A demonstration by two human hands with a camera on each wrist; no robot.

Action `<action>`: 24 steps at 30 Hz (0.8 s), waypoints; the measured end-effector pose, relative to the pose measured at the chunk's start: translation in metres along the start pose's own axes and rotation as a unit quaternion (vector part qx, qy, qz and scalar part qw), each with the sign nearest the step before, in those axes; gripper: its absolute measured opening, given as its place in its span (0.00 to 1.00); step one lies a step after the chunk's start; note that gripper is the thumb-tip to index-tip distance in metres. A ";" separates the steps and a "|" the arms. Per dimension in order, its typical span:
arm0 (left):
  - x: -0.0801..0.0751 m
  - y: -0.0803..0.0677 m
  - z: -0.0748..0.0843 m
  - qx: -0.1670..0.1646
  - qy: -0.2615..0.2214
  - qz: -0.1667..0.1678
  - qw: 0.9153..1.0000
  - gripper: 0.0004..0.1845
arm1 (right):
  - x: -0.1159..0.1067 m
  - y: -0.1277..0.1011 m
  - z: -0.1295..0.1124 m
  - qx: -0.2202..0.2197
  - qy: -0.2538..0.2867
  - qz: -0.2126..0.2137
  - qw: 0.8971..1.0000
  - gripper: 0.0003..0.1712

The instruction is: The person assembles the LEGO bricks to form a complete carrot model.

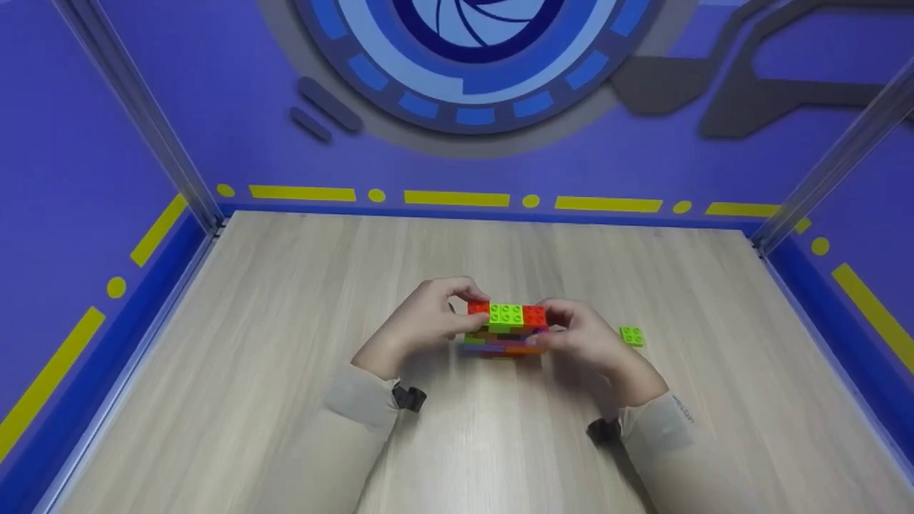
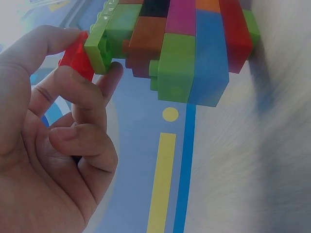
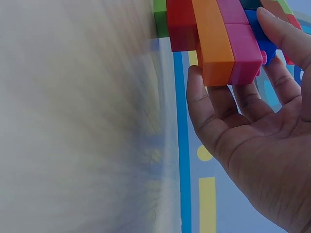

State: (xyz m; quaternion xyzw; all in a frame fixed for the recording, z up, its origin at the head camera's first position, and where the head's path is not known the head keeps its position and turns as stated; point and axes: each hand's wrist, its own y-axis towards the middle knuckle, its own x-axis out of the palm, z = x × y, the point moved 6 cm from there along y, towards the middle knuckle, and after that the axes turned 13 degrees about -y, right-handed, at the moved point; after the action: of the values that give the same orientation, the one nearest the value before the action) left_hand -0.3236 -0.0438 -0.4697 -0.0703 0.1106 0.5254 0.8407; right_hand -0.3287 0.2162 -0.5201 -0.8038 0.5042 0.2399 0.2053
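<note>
A stack of plastic bricks (image 1: 505,330) sits at the middle of the pale wooden surface (image 1: 285,300), several layers tall, with a top row of red, lime green and red and bands of orange, purple, blue and green below. The left hand (image 1: 421,321) pinches the stack's left end, thumb and forefinger curled on a translucent red brick (image 2: 77,58) at the top edge. The right hand (image 1: 582,335) grips the right end, fingers bent round the orange and pink bricks. A loose lime green brick (image 1: 631,335) lies just right of that hand.
</note>
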 end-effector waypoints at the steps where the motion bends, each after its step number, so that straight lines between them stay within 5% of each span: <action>1: 0.000 0.000 0.000 -0.001 -0.001 0.000 1.000 0.11 | 0.000 0.000 0.000 -0.001 0.003 0.001 1.000 0.21; 14: 0.000 0.000 -0.001 -0.006 0.005 -0.003 1.000 0.12 | -0.001 0.002 0.000 -0.002 -0.002 0.005 1.000 0.21; 24: 0.005 0.008 -0.019 0.002 -0.011 -0.038 0.999 0.30 | 0.000 0.001 0.001 0.006 0.003 -0.005 1.000 0.23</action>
State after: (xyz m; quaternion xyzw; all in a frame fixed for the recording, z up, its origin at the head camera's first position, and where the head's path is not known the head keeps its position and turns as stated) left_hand -0.3308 -0.0409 -0.4892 -0.0672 0.1001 0.4938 0.8612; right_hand -0.3296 0.2161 -0.5208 -0.8055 0.5028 0.2331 0.2098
